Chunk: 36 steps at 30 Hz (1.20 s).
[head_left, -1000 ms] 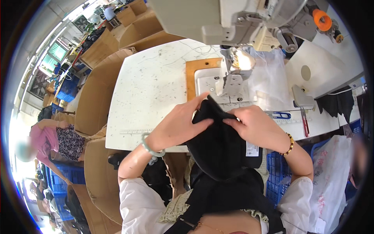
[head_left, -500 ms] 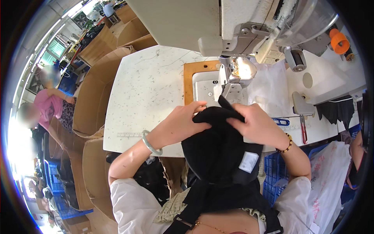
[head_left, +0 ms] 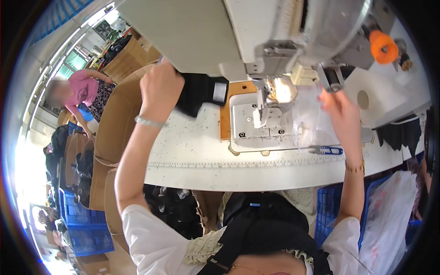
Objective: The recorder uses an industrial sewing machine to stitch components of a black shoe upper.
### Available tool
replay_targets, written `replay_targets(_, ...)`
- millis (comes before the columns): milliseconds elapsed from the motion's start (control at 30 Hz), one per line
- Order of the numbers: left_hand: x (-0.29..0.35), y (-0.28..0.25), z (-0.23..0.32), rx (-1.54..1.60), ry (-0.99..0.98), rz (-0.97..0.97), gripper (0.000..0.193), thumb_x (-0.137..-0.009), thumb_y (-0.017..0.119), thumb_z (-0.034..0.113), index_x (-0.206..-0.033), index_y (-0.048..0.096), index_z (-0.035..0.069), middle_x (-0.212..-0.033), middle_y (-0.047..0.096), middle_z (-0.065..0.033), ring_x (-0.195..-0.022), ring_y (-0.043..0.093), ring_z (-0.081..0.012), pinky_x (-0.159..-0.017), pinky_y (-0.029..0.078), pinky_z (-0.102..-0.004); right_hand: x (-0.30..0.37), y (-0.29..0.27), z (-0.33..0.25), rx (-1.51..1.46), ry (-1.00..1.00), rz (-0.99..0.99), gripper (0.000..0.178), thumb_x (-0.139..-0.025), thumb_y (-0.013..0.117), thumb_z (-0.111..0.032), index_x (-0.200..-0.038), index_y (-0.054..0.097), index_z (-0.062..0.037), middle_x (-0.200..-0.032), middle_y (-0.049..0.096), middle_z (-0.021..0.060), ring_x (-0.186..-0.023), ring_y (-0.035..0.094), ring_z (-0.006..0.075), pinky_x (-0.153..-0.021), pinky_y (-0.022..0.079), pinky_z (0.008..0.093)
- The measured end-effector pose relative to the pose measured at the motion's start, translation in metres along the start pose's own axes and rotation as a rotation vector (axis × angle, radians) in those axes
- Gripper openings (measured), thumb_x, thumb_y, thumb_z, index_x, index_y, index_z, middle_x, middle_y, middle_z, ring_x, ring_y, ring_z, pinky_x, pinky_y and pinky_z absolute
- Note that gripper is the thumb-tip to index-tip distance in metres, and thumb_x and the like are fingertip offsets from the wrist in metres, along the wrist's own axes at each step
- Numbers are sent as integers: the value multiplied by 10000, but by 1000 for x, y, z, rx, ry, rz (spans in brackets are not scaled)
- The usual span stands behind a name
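My left hand is raised over the far left of the white table. Its fingers are closed on a black fabric piece with a white label, which hangs to the right of the hand, slightly blurred. A sewing machine stands ahead, its lamp lighting the needle area above a metal plate. My right hand is lifted on the right side, fingers stretched out just below a metal roller on the machine. Nothing shows in that hand, though the fingertips are blurred.
Blue thread snips lie right of the plate, beside a ruler strip along the table's front. Cardboard boxes stand at the left, near a person in pink. A blue crate sits below the table on the right.
Both hands held the black fabric piece before me. My left hand has carried it away to the far left; my right hand has let go and moved up and right.
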<state>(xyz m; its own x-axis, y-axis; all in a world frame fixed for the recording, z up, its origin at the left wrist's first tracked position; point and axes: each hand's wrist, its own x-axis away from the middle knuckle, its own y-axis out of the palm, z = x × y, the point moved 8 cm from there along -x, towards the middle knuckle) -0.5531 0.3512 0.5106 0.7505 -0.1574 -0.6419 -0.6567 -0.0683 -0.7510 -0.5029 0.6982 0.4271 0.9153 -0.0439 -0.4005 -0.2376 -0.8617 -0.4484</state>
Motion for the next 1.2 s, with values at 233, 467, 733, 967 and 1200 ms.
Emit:
replay_targets(233, 3, 92, 127, 324, 321, 245, 280, -813, 540, 163, -1052, 585, 25, -1026, 606, -181, -955, 577, -324, -806, 471, -414, -47, 62, -22, 418, -779, 458, 612, -780, 680, -169, -1284, 383, 13, -1273, 467, 190, -1118, 510, 302, -888, 439, 380)
replay_targets(467, 12, 94, 138, 347, 518, 170, 330, -731, 674, 207, -1032, 603, 93, -926, 640, -109, -854, 612, -301, -719, 495, -387, -63, 62, 11, -142, -566, 267, 477, -677, 568, 43, -1131, 498, -84, -1121, 522, 74, -887, 589, 259, -713, 489, 345)
replay_targets(733, 25, 77, 152, -376, 718, 88, 430, -845, 524, 211, -1233, 464, 33, -1166, 550, -174, -1087, 525, -299, -900, 432, -368, -46, 32, -29, -131, -563, 217, 268, -651, 610, 54, -905, 588, -27, -1008, 580, 33, -865, 603, 217, -692, 485, 302)
replay_targets(967, 25, 82, 124, 523, 269, -136, 221, -738, 567, 82, -948, 553, 16, -764, 615, -200, -737, 585, -402, -634, 464, -471, -26, 27, -62, 168, -800, 100, 230, -679, 621, 17, -884, 624, -87, -957, 592, 17, -821, 604, 213, -676, 507, 292)
replay_targets(1200, 31, 49, 118, 802, 210, 379, 199, -641, 599, 5, -562, 417, 20, -554, 502, -149, -511, 469, -353, -477, 339, -417, -18, 37, -54, 152, -776, 156, 246, -654, 579, 60, -838, 638, -93, -958, 591, 40, -841, 603, 217, -663, 509, 311)
